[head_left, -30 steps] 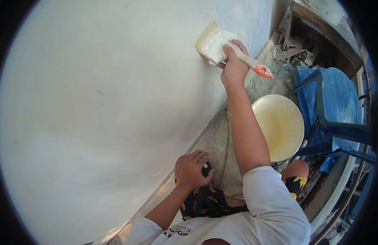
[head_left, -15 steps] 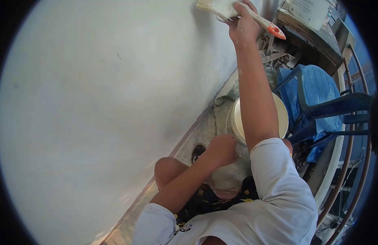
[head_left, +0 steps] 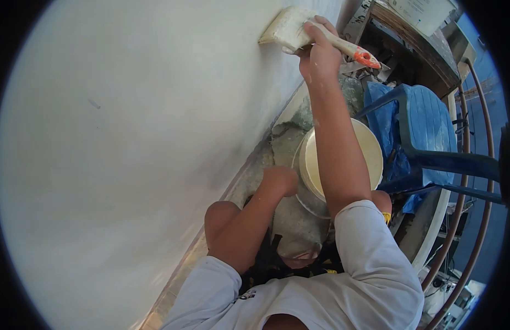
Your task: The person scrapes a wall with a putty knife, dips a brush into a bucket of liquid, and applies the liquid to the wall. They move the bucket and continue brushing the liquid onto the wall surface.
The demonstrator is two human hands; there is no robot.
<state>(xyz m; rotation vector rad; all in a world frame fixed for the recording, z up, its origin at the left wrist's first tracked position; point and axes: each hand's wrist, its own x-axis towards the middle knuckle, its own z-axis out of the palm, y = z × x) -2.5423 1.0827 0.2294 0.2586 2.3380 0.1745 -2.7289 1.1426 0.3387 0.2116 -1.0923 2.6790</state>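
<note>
My right hand [head_left: 322, 52] is closed round the handle of a wide paintbrush [head_left: 290, 30], which has pale paint on its bristles and an orange-red handle end. The bristle tips touch the white wall [head_left: 156, 137] near its upper right part. Below my right forearm stands a bucket [head_left: 370, 146] with a cream-coloured inside, partly hidden by the arm. My left hand [head_left: 281, 181] is curled into a fist beside the bucket's wire handle [head_left: 295, 159]. Its fingers face away, so whatever they may hold is hidden.
A blue plastic chair [head_left: 431, 121] stands right of the bucket, with a blue sheet [head_left: 380, 104] beside it. Behind are a wooden cabinet [head_left: 414, 38] and a white tub [head_left: 425, 14] on top. A brown metal railing [head_left: 475, 242] runs along the right.
The brush and my right hand have come slightly down and left, with the bristles now against the wall. My left hand has moved left and up, away from the bucket's rim.
</note>
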